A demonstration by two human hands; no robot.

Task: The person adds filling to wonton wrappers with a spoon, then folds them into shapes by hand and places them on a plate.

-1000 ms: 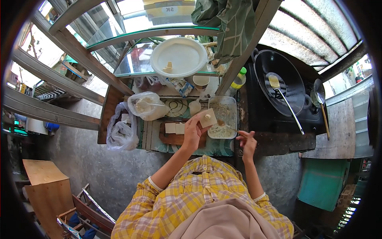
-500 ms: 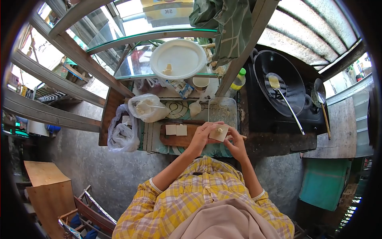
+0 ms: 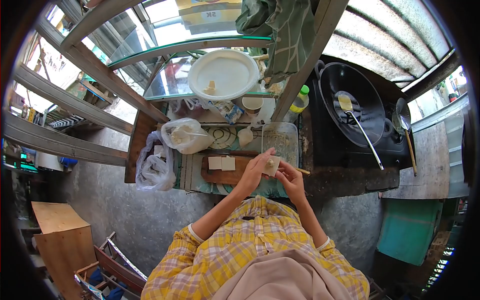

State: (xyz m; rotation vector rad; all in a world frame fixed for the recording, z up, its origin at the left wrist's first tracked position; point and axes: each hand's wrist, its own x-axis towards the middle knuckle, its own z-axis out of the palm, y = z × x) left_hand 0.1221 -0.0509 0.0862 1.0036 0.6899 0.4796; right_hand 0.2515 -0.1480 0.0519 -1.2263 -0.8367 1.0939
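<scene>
A pale square wonton wrapper with a small lump of filling on it is held in front of my body. My left hand grips its left side. My right hand is at the right edge, thumb and fingers pinching it there. Beneath the hands lies a brown wooden board, bearing two more wrappers side by side on its left part. Behind the hands sits a clear plastic container. The handle tip of some utensil sticks out right of my right hand.
A bag of white powder and another plastic bag stand left. A white plate rests on the glass shelf behind. At right, a black wok with a spatula sits on the stove, beside a strainer.
The wrapper has shifted slightly left and looks more tilted or partly covered by my fingers. My right hand has moved a little left with it.
</scene>
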